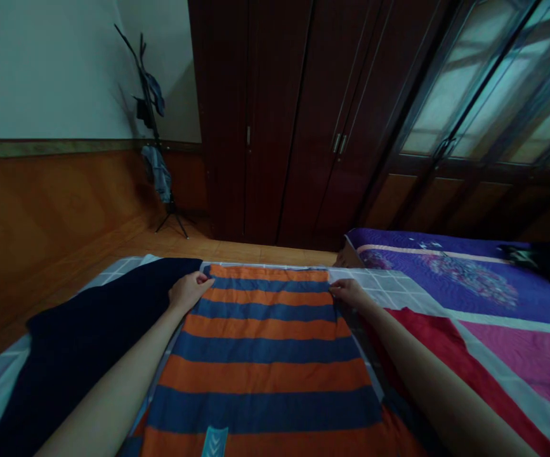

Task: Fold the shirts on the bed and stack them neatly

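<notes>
An orange and blue striped shirt [265, 346] lies spread flat in front of me, with a small teal patch [215, 440] showing near its lower edge. My left hand [189, 291] pinches the shirt's far left edge, thumb and fingers together. At the far right edge, my right hand [349, 293] grips the cloth in the same way. A dark navy garment [98, 343] lies to the left, partly under my left forearm. Red cloth [427, 333] lies to the right, partly hidden by my right forearm.
A checked grey sheet [384, 285] lies beneath the clothes. A purple flowered bedspread [446, 266] is at the right, with dark cloth [548, 260] on it. Beyond stand a dark wooden wardrobe [298, 127] and a coat rack [147, 101] holding caps and cloth.
</notes>
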The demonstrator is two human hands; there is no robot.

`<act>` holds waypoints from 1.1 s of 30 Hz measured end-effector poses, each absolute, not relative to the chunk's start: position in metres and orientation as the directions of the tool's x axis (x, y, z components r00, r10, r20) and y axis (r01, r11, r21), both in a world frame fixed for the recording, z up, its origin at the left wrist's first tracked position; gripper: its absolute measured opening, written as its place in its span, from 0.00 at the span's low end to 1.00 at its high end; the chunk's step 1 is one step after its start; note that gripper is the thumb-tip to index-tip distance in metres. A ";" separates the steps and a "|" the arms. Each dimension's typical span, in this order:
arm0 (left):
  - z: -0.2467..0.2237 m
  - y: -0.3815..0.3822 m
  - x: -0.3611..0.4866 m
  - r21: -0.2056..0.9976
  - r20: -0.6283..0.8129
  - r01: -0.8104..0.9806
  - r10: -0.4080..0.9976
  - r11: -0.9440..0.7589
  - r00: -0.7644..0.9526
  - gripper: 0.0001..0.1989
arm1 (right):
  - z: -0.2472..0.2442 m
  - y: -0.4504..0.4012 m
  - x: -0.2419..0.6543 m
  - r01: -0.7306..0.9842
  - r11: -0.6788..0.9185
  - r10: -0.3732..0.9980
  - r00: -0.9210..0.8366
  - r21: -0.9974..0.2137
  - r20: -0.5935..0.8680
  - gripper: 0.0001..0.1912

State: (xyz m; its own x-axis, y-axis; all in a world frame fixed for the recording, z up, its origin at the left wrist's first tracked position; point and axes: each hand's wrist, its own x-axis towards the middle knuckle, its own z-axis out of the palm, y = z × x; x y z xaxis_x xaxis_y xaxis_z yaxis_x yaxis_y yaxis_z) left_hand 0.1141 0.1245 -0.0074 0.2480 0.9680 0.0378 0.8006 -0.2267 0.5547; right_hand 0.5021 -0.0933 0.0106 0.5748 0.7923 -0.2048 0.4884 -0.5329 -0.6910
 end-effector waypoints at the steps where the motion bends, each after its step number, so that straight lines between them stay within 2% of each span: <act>1: -0.008 0.125 0.114 0.547 0.038 0.806 0.969 -0.225 0.244 0.17 | 0.010 -0.088 0.504 0.469 -0.544 0.784 0.580 -0.696 -0.222 0.08; 8: -0.014 0.134 0.110 0.597 0.026 0.777 0.973 -0.198 0.228 0.16 | 0.011 -0.069 0.514 0.421 -0.501 0.823 0.504 -0.757 -0.264 0.13; 11: -0.017 0.135 0.109 0.734 0.025 0.658 0.975 -0.166 0.219 0.14 | 0.013 -0.076 0.515 0.419 -0.454 0.846 0.480 -0.787 -0.232 0.15; 14: -0.019 0.134 0.109 0.859 0.015 0.502 0.984 -0.102 0.176 0.12 | 0.012 -0.080 0.516 0.442 -0.443 0.846 0.494 -0.780 -0.200 0.10; 17: -0.021 0.134 0.109 0.868 0.009 0.491 0.991 -0.075 0.135 0.10 | 0.007 -0.075 0.512 0.506 -0.468 0.824 0.546 -0.725 -0.151 0.12; 21: -0.025 0.139 0.109 0.867 -0.002 0.493 0.989 -0.071 0.145 0.08 | 0.000 -0.066 0.499 0.642 -0.475 0.800 0.600 -0.602 0.008 0.16; 25: -0.026 0.140 0.110 0.891 -0.034 0.451 0.984 -0.048 0.172 0.16 | -0.002 -0.064 0.488 0.718 -0.488 0.786 0.609 -0.497 0.108 0.23; 28: -0.024 0.138 0.112 0.911 -0.064 0.411 0.977 -0.026 0.204 0.22 | -0.004 -0.064 0.489 0.710 -0.520 0.768 0.632 -0.475 0.105 0.16; 30: -0.021 0.135 0.114 0.913 -0.073 0.408 0.979 -0.012 0.193 0.23 | -0.006 -0.063 0.494 0.694 -0.532 0.759 0.645 -0.486 0.090 0.10; 33: -0.017 0.132 0.115 0.919 -0.087 0.394 0.983 0.018 0.160 0.22 | -0.009 -0.062 0.504 0.664 -0.532 0.749 0.659 -0.526 0.074 0.06</act>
